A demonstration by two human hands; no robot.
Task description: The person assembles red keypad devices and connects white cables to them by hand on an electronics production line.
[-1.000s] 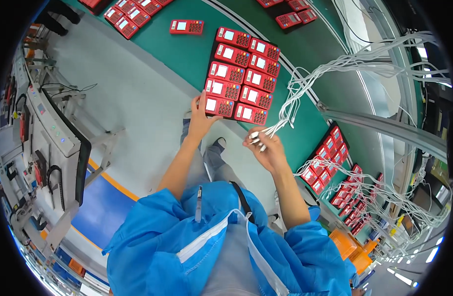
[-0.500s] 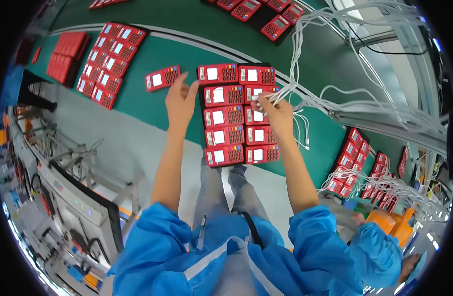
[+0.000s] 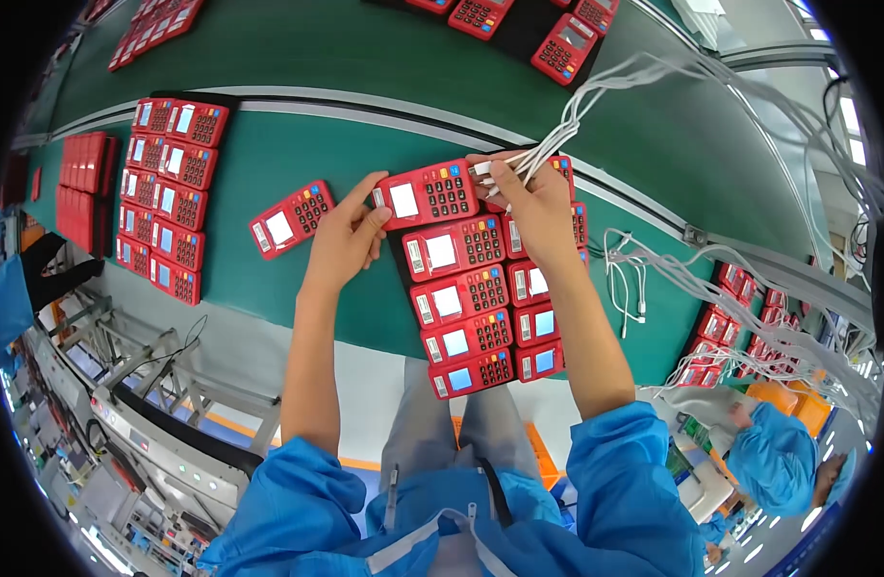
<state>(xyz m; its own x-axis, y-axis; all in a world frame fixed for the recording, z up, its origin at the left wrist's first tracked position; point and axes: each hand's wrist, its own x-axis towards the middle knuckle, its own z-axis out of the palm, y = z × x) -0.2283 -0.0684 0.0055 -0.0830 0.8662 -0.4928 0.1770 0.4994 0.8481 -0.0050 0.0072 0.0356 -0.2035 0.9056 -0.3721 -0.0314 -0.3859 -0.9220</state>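
My left hand has its thumb and fingers closed on the left end of a red payment terminal, whose screen is lit. That terminal lies at the far end of a dark tray with two columns of similar terminals. A bundle of white cables is pinched in my right hand. One white plug points at the keypad end of the gripped terminal; whether it is inserted I cannot tell. My right hand partly covers the far right terminals. A single loose terminal lies tilted left of my left hand.
Another tray of lit terminals and a stack of red units stand at the left. Loose white cable ends lie right of the tray. A metal rail edges the green bench. A person in blue works at the right.
My left hand has come to the far left terminal and closed on it. My right hand has brought the cables to that terminal's keypad end. The view has shifted.
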